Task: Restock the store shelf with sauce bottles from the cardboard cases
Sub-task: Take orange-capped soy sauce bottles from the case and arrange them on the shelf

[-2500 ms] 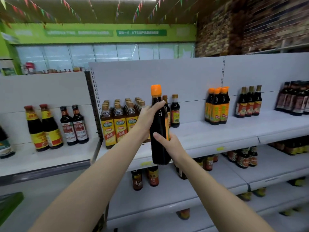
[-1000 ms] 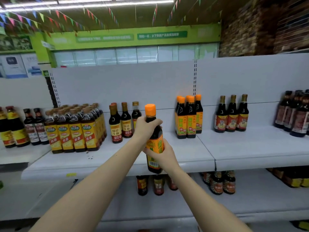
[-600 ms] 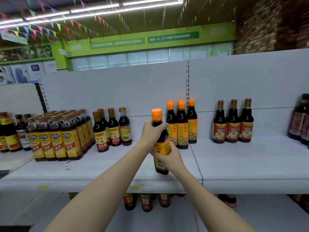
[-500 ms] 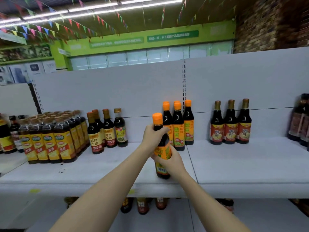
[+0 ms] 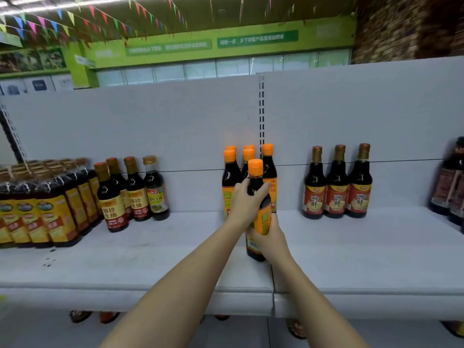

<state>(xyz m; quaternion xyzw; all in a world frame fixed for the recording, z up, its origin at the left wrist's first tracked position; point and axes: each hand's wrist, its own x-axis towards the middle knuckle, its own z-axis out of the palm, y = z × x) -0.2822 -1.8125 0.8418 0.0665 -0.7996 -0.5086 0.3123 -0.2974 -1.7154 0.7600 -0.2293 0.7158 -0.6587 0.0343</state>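
Dark orange-capped sauce bottle (image 5: 256, 187) upright at the white shelf (image 5: 150, 262) front.

Our left hand (image 5: 244, 200) and right hand (image 5: 270, 236) cover much of the label of the orange-capped sauce bottle (image 5: 256, 212), so we cannot read it whole. That bottle and our left hand hide the lower parts of the orange-capped bottles behind (image 5: 229, 177). The dark bottles at the right edge (image 5: 454, 179) are cut off and blurred, labels unreadable. The yellow-labelled bottles at the left edge (image 5: 37, 217) run out of frame. Beneath the shelf lip (image 5: 150, 297), only slivers of the lower-shelf bottles (image 5: 80, 315) show. The green wall sign (image 5: 257, 38) is too blurred to read.
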